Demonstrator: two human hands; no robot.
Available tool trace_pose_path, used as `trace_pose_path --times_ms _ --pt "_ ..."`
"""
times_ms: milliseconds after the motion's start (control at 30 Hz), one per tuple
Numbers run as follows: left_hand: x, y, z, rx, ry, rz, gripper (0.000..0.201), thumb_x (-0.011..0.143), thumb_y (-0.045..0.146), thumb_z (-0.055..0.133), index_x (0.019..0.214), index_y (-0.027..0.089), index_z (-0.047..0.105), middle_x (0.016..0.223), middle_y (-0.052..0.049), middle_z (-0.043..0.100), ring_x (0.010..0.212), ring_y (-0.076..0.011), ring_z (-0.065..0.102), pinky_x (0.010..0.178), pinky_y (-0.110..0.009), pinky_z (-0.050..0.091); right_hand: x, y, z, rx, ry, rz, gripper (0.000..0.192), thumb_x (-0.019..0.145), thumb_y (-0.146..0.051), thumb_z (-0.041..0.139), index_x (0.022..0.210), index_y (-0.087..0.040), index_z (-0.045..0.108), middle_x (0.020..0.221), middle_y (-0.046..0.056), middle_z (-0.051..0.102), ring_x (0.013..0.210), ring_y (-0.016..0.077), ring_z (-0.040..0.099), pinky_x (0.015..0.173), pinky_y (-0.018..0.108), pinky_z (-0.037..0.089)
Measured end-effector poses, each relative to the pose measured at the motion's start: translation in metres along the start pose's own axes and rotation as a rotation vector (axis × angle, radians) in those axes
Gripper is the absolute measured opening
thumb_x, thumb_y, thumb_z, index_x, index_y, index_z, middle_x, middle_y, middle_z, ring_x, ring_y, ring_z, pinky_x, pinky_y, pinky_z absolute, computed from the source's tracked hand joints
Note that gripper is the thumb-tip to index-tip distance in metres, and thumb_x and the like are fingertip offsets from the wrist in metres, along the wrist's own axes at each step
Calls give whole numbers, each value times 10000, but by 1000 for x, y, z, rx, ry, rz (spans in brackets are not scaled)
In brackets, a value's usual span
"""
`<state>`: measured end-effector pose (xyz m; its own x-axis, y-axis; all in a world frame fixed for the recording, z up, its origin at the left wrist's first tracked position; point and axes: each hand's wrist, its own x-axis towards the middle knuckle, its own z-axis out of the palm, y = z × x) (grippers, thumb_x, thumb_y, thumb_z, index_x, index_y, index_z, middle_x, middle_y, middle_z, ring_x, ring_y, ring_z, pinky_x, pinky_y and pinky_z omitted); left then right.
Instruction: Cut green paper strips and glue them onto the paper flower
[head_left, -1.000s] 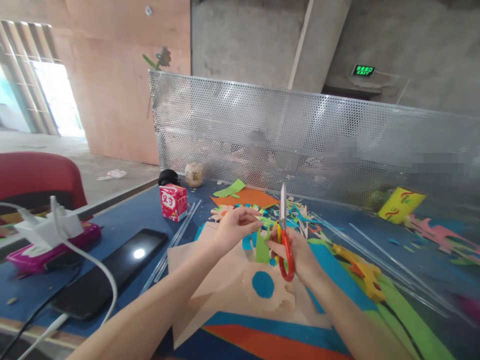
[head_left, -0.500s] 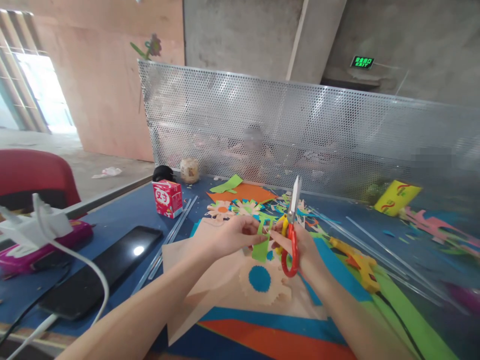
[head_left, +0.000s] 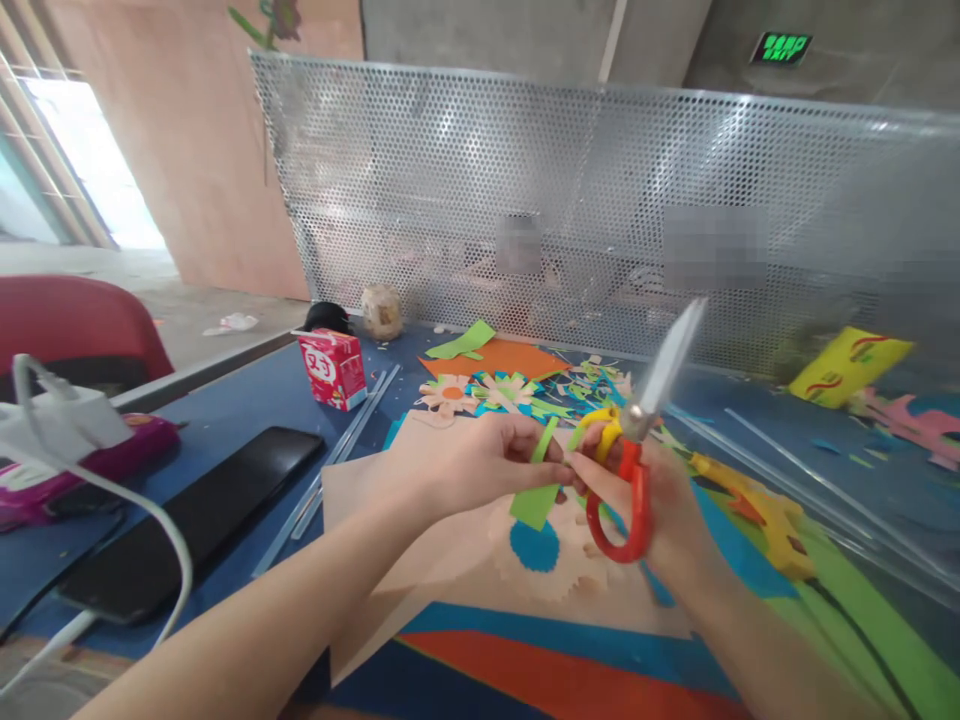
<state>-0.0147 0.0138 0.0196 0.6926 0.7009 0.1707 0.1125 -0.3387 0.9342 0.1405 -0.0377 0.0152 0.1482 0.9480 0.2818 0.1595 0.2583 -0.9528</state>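
Observation:
My left hand (head_left: 469,462) pinches a small green paper piece (head_left: 535,496) above the table. My right hand (head_left: 660,495) grips red and yellow scissors (head_left: 637,450), blades closed and tilted up to the right, and its fingertips also touch the green piece. Under both hands lies a beige paper flower with a blue centre (head_left: 534,547) on a beige sheet (head_left: 420,560).
A blue table (head_left: 247,420) holds a black phone (head_left: 187,515), a red carton (head_left: 331,367), clear rods (head_left: 341,455), finished paper flowers (head_left: 480,392), a yellow glue gun (head_left: 757,510), coloured sheets and scraps. A perforated metal screen (head_left: 570,200) stands behind. A white charger with cable (head_left: 52,425) is at the left.
The scissors have tipped from upright to leaning right. Both hands stay together on the green piece, slightly nearer the camera, and the view has dipped toward the table.

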Motion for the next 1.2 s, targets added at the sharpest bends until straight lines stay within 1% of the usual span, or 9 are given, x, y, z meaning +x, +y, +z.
trace_pose_path --times_ms 133,267,367,533,667,833,967,1067,1200 --pt "-2 8 2 -112 -59 -4 186 726 314 640 759 135 598 701 -22 630 646 -119 600 557 -218 458 -8 -2 -3 42 -33 -22 161 690 -251 652 705 -213 496 600 -52 576 490 100 555 469 189 494" --pt "-4 13 5 -183 -68 -17 131 726 243 637 733 132 569 720 -25 635 663 -124 611 588 -227 481 -14 0 -5 109 -34 -129 140 754 -231 651 756 -242 512 707 -46 598 625 115 604 551 188 527" --pt "-7 16 8 -250 -121 -45 120 746 240 610 737 139 548 733 -25 631 704 -141 619 624 -249 488 -15 2 -6 91 -43 -145 158 748 -201 649 748 -250 499 702 -51 584 604 122 604 540 203 533" --pt "-10 19 8 -96 122 52 147 744 288 621 759 160 549 751 -5 581 714 -129 584 572 -212 453 -13 4 -9 9 -16 -116 170 714 -261 684 757 -253 520 759 -18 570 703 159 602 612 243 532" --pt "-9 20 8 -183 116 34 172 723 252 639 836 167 542 777 -12 617 708 -143 619 601 -238 491 -13 4 -9 -21 1 -91 170 723 -304 673 769 -253 517 811 15 572 815 194 591 582 249 522" --pt "-8 19 11 -278 51 5 308 670 149 675 928 188 511 725 10 659 712 -179 671 635 -276 528 -12 1 -8 9 -29 -122 162 729 -236 658 739 -249 496 737 -16 592 662 152 608 572 248 533" --pt "-8 14 11 -357 -2 18 319 697 111 651 963 204 500 742 19 680 740 -182 687 631 -256 533 -9 -1 -9 -14 -37 -184 147 754 -181 627 701 -245 505 740 -21 609 721 153 628 618 243 543" --pt "-6 10 10 -381 -33 7 301 728 83 613 974 197 485 768 6 691 720 -169 690 567 -209 519 -7 1 -10 -52 -19 -179 140 753 -195 626 690 -246 512 726 -31 608 688 134 620 592 216 528" --pt "0 6 6 -230 47 -42 255 721 109 631 950 154 528 735 -14 680 756 -160 679 613 -212 528 -3 4 -9 -157 81 -146 177 706 -313 676 669 -242 519 629 -38 592 548 129 581 484 221 495"
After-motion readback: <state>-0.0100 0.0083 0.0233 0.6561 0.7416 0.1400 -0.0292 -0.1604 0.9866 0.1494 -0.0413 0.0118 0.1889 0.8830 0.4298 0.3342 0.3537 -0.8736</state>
